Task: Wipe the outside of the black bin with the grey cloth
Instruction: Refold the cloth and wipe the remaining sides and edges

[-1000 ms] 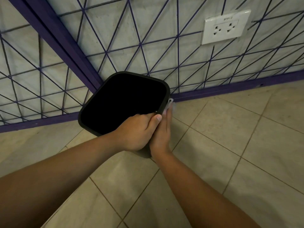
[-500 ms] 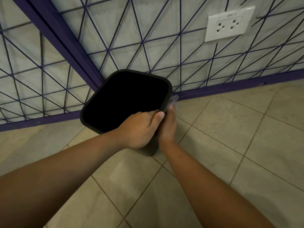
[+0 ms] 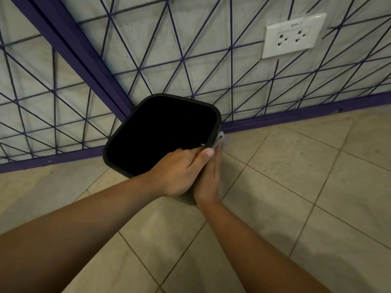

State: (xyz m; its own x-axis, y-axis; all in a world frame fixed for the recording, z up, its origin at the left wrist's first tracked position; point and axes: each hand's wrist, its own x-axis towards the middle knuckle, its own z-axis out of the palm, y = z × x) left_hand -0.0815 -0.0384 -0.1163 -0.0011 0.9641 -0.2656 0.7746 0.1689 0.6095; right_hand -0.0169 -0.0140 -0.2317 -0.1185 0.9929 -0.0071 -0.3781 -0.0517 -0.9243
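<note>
**Cloth on the bin's right side**

The bin [image 3: 118, 142] stands on the tiled floor [image 3: 317, 187], tucked in the corner where the purple-lined walls meet, below and left of the socket [image 3: 294, 35]. Left hand [image 3: 179, 172] grips the bin's near rim, fingers curled over the edge, thumb along the outside. Right hand [image 3: 208, 178] lies flat, fingers straight, pressing the cloth [image 3: 220, 138] to the bin's right wall; only a grey tip shows past the fingertips.

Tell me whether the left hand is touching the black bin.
Touching. The head view shows the left hand gripping the black bin at its near rim.
</note>
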